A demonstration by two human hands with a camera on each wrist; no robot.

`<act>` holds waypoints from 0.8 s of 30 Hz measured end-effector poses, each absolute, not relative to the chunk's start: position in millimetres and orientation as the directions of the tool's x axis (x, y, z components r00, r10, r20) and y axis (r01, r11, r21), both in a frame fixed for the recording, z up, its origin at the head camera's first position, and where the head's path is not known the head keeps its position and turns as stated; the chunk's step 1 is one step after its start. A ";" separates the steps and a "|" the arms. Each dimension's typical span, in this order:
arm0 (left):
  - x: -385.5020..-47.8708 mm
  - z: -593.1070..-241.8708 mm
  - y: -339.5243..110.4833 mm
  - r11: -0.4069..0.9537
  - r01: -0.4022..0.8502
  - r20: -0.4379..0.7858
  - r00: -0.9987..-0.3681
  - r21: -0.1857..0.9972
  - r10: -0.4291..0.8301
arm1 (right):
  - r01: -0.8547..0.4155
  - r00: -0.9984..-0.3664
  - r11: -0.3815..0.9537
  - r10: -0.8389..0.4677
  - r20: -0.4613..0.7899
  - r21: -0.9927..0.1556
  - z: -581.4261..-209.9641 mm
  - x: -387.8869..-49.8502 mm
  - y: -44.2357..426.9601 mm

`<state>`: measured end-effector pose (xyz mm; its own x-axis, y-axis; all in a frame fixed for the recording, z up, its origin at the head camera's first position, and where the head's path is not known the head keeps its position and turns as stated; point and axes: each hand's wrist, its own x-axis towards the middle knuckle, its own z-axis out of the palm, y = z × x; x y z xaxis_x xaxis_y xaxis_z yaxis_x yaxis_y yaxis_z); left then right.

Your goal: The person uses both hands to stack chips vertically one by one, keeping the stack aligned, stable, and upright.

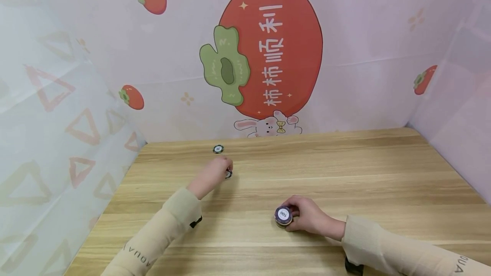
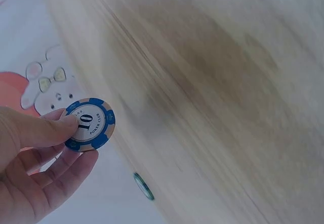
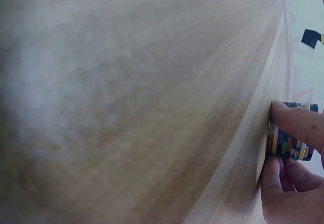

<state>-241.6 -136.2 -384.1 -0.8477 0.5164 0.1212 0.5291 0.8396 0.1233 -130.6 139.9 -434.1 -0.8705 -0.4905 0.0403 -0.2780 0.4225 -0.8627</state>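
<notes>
In the head view my left hand is over the left part of the table. It pinches a blue and peach poker chip marked 10 between thumb and fingers, as the left wrist view shows. Beyond that hand lies a green-edged poker chip marked 20, flat on the wood. Nearer the front, my right hand grips a stack of poker chips from its right side, a dark purple chip marked 500 on top. Many-coloured edges of the stacked chips show between thumb and fingers in the right wrist view.
The wood-grain table ends at a pale backdrop printed with persimmons and a bunny. Patterned cloth sides stand at left and right.
</notes>
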 end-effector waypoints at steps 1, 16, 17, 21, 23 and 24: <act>-240.3 -384.5 -135.1 0.835 0.537 0.125 -0.842 0.120 0.524 | -0.279 -0.871 0.423 -0.490 0.042 -0.862 -433.9 -130.4 139.9; -213.2 -375.4 -113.6 0.757 0.645 0.146 -0.763 0.107 0.630 | -0.266 -0.870 0.394 -0.491 0.044 -0.880 -433.3 -129.3 140.2; -211.7 -374.9 -112.0 0.751 0.652 0.142 -0.757 0.099 0.638 | -0.266 -0.869 0.389 -0.493 0.045 -0.882 -433.3 -129.3 140.2; -206.3 -372.6 -107.2 0.727 0.679 0.132 -0.734 0.100 0.666 | -0.263 -0.866 0.375 -0.498 0.046 -0.889 -432.8 -129.2 140.4; -204.5 -372.5 -105.7 0.716 0.690 0.130 -0.724 0.106 0.678 | -0.265 -0.865 0.373 -0.500 0.048 -0.889 -432.8 -129.4 140.5; -203.7 -372.5 -104.9 0.712 0.693 0.127 -0.721 0.114 0.681 | -0.267 -0.865 0.375 -0.500 0.049 -0.888 -432.6 -129.4 140.5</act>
